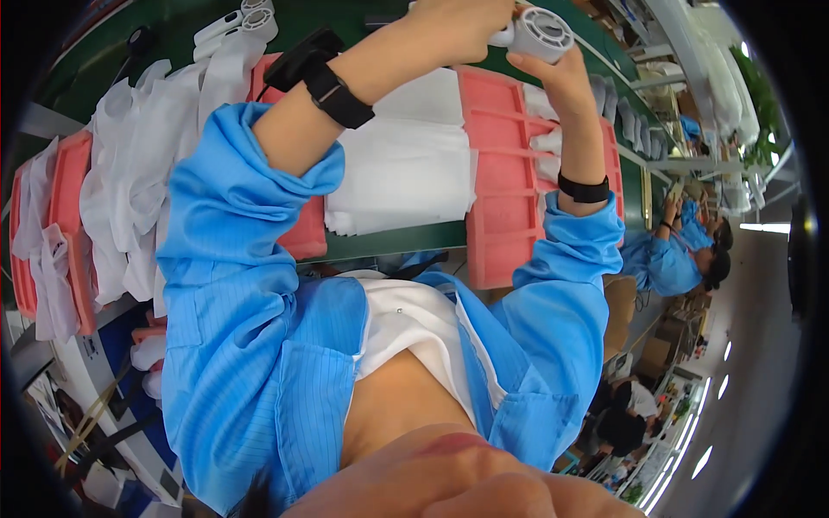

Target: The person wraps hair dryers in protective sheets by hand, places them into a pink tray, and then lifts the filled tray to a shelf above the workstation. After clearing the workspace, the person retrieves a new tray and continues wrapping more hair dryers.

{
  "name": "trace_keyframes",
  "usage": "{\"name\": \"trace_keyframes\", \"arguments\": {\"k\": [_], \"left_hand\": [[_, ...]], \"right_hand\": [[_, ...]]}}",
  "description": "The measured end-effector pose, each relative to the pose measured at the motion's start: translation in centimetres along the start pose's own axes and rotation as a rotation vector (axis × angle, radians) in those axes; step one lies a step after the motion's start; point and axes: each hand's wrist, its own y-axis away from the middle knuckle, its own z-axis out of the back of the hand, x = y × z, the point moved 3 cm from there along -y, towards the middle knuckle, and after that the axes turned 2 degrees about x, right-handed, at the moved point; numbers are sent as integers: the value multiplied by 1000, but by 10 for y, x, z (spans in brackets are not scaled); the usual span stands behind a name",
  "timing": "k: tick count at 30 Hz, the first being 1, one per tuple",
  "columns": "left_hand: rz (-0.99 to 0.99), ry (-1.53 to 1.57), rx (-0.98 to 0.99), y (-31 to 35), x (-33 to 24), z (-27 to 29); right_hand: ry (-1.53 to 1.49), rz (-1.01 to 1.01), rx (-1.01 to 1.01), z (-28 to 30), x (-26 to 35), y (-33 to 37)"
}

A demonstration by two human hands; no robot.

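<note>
A white handheld fan (542, 36) with a round slotted grille is raised at the top of the head view. My right hand (566, 76) grips its round end from below, thumb against the side. My left hand (462, 33) is closed at the other end, where a bit of white plastic shows beside the fingers. The top edge of the picture cuts off part of this hand. Below my hands lies a stack of thin white sheets or bags (397, 177), next to a pink divided tray (501, 233).
Similar white fans (235, 33) lie at the far left on the green table (389, 242). White translucent bags (129, 190) drape over pink trays (71, 194) at the left. A black object (302, 60) sits by my left wrist. A co-worker in blue (669, 259) is at the right.
</note>
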Motion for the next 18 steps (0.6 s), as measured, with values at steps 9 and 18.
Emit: {"name": "trace_keyframes", "arguments": {"k": [9,18], "left_hand": [[201,13,-200,-27,48,-127],[300,91,223,-23,52,-214]], "right_hand": [[-398,17,-358,88,-115,-48],[-505,-307,-421,101,-193,-39]]}}
